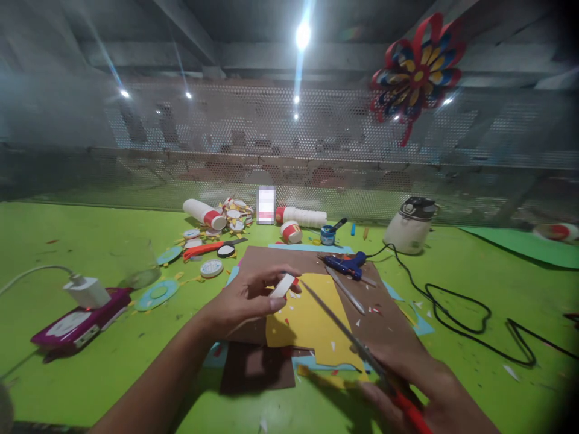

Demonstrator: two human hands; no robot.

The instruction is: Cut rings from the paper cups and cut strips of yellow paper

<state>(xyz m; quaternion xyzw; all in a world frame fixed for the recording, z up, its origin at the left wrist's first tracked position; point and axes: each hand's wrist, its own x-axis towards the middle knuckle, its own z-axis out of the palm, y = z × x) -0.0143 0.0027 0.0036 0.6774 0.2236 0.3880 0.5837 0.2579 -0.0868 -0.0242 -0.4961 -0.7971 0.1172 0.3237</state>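
Observation:
My left hand [246, 299] pinches a small white paper piece [281, 286] above the brown cardboard sheet [375, 313]. My right hand [420, 389] grips red-handled scissors [348, 334], whose long blades point up and left toward the white piece. Under both hands lies a yellow paper sheet [312, 322] with notched edges, surrounded by small paper scraps.
A blue glue gun [346, 265] and its black cord [456, 310] lie right of centre. Paper cups [301, 217], cut discs, a lit phone [266, 205], a paint pot [327, 235], and a white jar [409, 226] line the back. A charger and purple device [76, 319] sit left.

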